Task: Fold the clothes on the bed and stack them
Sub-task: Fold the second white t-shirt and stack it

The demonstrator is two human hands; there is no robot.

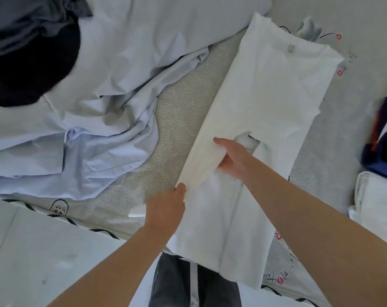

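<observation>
On bed (179,120) | white T-shirt (265,89), neck tag unreadable | left hand (166,207) fingers pinch edge | right hand (234,156) fingers grip fold

I stand in a home bedroom. A bed (179,120) with a printed sheet (343,134) fills my view; loose garments, including a pale blue shirt (95,120), lie on it, and folded clothes (380,151) sit at its right edge.
</observation>
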